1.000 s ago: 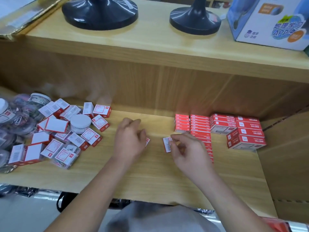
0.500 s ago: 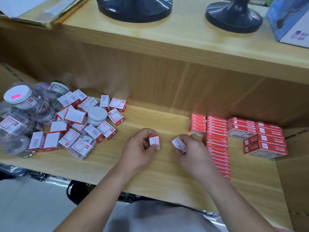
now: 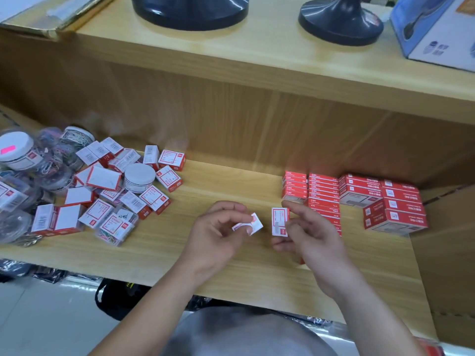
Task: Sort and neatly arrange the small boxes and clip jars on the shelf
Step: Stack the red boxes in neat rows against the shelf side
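With the left hand (image 3: 216, 232), pinches a tilted box (image 3: 255, 222) between thumb and curled fingers; with the right hand (image 3: 316, 237), holds an upright box (image 3: 279, 222) at thumb and forefinger tips, other fingers loosely bent. Holds both over the middle of the shelf board (image 3: 180, 255), close together but apart; cannot tell whether either touches the wood.

Tilted box: long axis slanting from lower left to upper right, pale face partly under the thumb. Upright box: long axis running from the front edge toward the back wall, labelled white face to the camera, red mark at the near end.

Just beyond the right hand, neat rows (image 3: 322, 194) of thin red boxes, packed side by side, long axes across the shelf; against them on the right, larger red boxes (image 3: 393, 204), stacked. Well to the left, a loose pile (image 3: 108, 199) of red-and-white boxes pointing every way, mixed with white-lidded clip jars (image 3: 139, 177). Overhead, an upper shelf (image 3: 282, 55) with two dark round bases (image 3: 190, 9) and a blue carton (image 3: 437, 32).
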A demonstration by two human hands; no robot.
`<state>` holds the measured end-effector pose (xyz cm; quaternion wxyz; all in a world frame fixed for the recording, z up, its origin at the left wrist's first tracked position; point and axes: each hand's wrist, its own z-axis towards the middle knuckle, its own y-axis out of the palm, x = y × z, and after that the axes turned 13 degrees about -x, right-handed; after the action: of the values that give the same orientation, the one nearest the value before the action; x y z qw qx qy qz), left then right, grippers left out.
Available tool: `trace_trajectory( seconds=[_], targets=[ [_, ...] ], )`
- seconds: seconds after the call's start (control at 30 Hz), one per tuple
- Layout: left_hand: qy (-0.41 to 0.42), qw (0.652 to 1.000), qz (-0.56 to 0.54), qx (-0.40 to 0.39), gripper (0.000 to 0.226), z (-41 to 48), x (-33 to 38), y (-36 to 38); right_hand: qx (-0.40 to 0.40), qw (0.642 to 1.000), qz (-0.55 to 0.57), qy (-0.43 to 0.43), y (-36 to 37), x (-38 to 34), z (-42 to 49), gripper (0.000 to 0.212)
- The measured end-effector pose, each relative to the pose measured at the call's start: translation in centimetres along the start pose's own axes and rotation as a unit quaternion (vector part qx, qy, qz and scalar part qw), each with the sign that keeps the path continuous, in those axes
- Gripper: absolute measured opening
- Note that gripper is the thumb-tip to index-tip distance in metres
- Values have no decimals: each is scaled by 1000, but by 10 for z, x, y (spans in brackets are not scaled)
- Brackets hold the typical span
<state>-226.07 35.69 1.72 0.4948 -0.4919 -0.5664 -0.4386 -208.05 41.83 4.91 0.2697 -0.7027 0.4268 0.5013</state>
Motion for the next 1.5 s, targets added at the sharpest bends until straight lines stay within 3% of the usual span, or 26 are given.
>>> trace_trajectory(
  seconds=[0.23, 0.4, 0.63, 0.83, 1.27, 1.4, 1.5],
  targets=[
    [-77, 995, -62, -13, 42, 0, 10, 4, -37, 998, 50, -2, -8, -5, -11, 52],
    [-74, 996, -39, 1, 37, 2, 11, 13, -13, 999, 39, -9, -12, -5, -15, 39],
    [-74, 995, 28, -54, 11, 14, 18, 26, 50, 999, 17, -14, -27, -10, -22, 19],
    [-102, 992, -52, -55, 11, 22, 28, 41, 53, 998, 10, -20, -42, -13, -27, 24],
    [-85, 993, -42, -64, 50, 16, 26, 46, 13, 999, 12, -51, -53, -6, -34, 46],
    [-68, 994, 23, -77, 30, 25, 17, 45, 30, 998, 3, -64, -55, -5, -33, 41],
    [-39, 995, 76, -43, 17, 45, 2, 47, 62, 995, -22, -76, -57, -6, -32, 36]
  ],
)
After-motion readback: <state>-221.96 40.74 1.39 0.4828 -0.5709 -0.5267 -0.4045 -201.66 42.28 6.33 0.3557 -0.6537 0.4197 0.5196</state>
